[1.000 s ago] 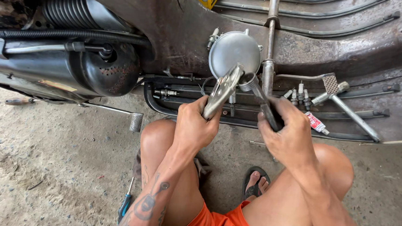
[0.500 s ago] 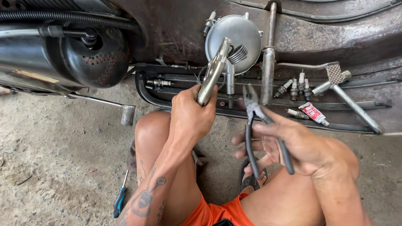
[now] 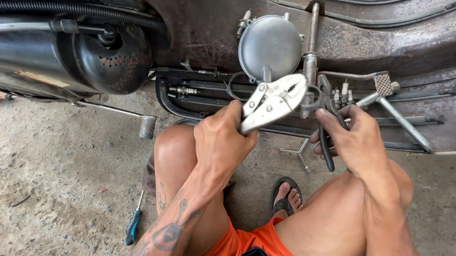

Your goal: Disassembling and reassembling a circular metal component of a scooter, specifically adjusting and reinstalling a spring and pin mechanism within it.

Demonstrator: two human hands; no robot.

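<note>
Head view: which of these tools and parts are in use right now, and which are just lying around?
In use:
left hand gripping silver locking pliers
right hand gripping black-handled pliers
vertical metal rod

Lying about:
blue-handled screwdriver
cross wrench
round grey cover

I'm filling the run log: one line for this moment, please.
left hand: holds locking pliers | right hand: holds black-handled pliers | behind: round metal cover

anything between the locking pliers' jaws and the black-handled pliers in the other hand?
In the head view, the locking pliers in the left hand and the black-handled pliers in the right hand flank a small dark ring-shaped part.
</note>
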